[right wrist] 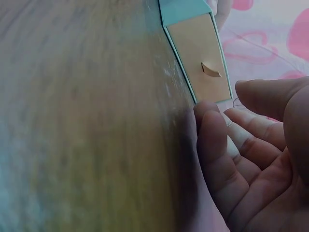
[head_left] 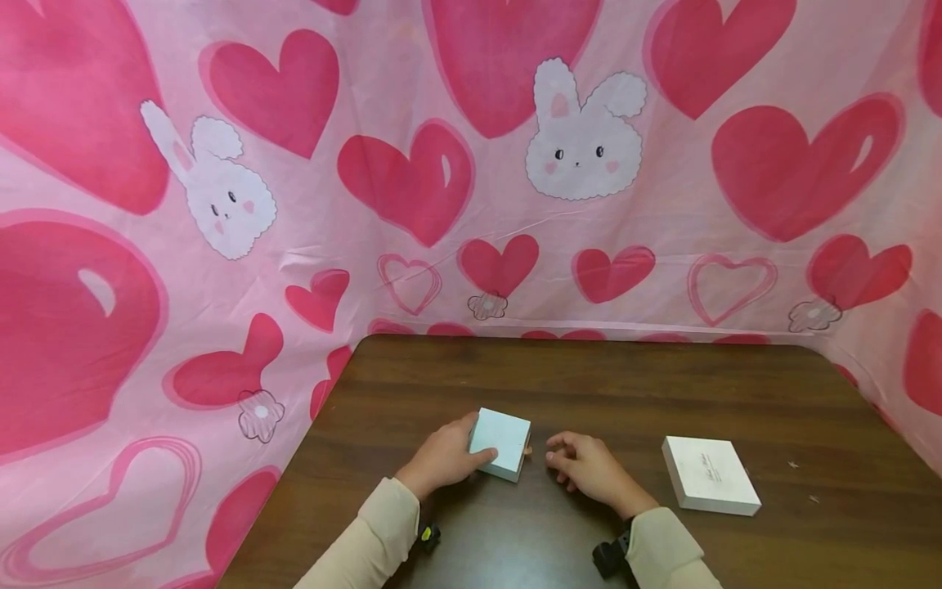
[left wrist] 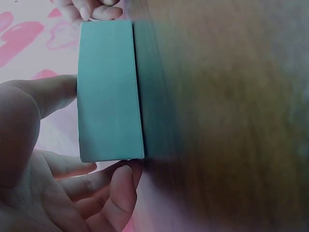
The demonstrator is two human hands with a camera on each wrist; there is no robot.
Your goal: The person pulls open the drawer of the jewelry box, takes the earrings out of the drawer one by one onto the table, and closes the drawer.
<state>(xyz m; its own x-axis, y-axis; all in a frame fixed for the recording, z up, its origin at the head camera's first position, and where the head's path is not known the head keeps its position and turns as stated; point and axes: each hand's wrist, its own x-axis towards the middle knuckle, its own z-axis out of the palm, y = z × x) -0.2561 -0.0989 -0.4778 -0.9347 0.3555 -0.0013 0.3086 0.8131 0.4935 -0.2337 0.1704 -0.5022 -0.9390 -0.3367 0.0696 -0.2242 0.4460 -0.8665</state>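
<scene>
A small mint-blue box [head_left: 502, 442] rests on the wooden table, slightly turned. My left hand [head_left: 446, 455] grips it from the left, thumb lying on its top and fingers along its far side. In the left wrist view the plain side of the box [left wrist: 108, 92] faces the palm. The right end of the box holds a tan drawer front [right wrist: 193, 53] with a short ribbon pull tab [right wrist: 211, 70]. My right hand [head_left: 589, 468] is just right of that end, fingers loosely bent, holding nothing, apart from the tab.
A white flat box [head_left: 711, 476] with dark lettering on its lid lies at the right on the table [head_left: 589, 376]. Two tiny scraps [head_left: 813, 499] lie beyond it. A pink cloth [head_left: 471, 204] with hearts and rabbits hangs behind and left of the table.
</scene>
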